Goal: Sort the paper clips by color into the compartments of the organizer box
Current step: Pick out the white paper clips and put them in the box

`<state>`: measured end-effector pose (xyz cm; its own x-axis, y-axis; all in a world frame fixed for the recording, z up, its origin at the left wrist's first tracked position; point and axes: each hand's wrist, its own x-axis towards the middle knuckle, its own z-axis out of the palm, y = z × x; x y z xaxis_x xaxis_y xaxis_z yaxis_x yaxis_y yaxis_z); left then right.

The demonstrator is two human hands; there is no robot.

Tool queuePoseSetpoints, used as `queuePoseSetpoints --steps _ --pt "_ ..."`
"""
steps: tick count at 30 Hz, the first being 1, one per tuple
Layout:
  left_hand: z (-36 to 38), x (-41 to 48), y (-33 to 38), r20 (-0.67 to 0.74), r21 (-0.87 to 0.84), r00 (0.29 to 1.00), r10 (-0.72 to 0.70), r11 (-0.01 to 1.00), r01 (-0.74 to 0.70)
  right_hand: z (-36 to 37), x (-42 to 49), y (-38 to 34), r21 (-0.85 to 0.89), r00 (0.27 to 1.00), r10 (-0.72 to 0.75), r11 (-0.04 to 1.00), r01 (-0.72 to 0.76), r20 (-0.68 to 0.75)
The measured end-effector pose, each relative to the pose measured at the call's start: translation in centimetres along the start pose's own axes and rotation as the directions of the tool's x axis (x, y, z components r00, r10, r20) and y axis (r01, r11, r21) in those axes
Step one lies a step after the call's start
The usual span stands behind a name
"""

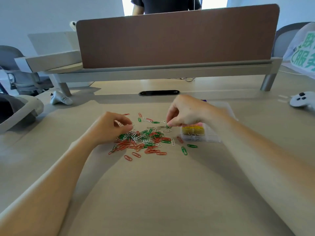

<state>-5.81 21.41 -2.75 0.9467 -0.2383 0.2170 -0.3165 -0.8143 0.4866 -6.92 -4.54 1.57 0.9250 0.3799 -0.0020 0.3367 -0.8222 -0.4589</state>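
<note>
A loose pile of paper clips (144, 138), red, green and silver, lies on the beige desk (153, 193). To its right stands the clear organizer box (207, 136), with yellow clips in one compartment and pink ones behind. My left hand (109, 128) hovers over the pile's left side, fingers curled and pinching several silver clips. My right hand (184, 111) reaches down at the pile's far right edge, thumb and fingertips pinching a green clip (168, 126). Stray green clips (184, 150) lie near the box.
A brown divider screen (177, 36) on a raised shelf crosses the back of the desk, with a person standing behind it. White controllers lie at the far left (59, 98) and far right (301, 101). A headset (17, 109) sits at the left edge.
</note>
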Motion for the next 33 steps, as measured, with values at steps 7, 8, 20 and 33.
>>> queuePoseSetpoints --steps 7,8,20,33 --pt "1.8 0.1 0.3 0.104 0.134 0.987 0.12 0.982 -0.134 3.1 4.4 -2.2 -0.113 0.999 -0.031 0.993 0.032 0.009" --pt "1.8 0.0 0.3 0.103 0.129 0.987 0.12 0.983 -0.133 3.5 4.7 -2.1 -0.131 0.999 -0.029 0.991 0.03 0.014" --pt "1.9 -0.3 0.4 0.071 0.116 0.991 0.115 0.986 -0.123 4.8 5.4 -1.2 -0.164 1.0 -0.005 0.986 0.007 0.009" --pt "2.0 -0.5 0.5 0.046 0.109 0.991 0.125 0.986 -0.129 2.5 4.6 -0.3 -0.082 0.999 0.023 0.996 -0.026 -0.046"
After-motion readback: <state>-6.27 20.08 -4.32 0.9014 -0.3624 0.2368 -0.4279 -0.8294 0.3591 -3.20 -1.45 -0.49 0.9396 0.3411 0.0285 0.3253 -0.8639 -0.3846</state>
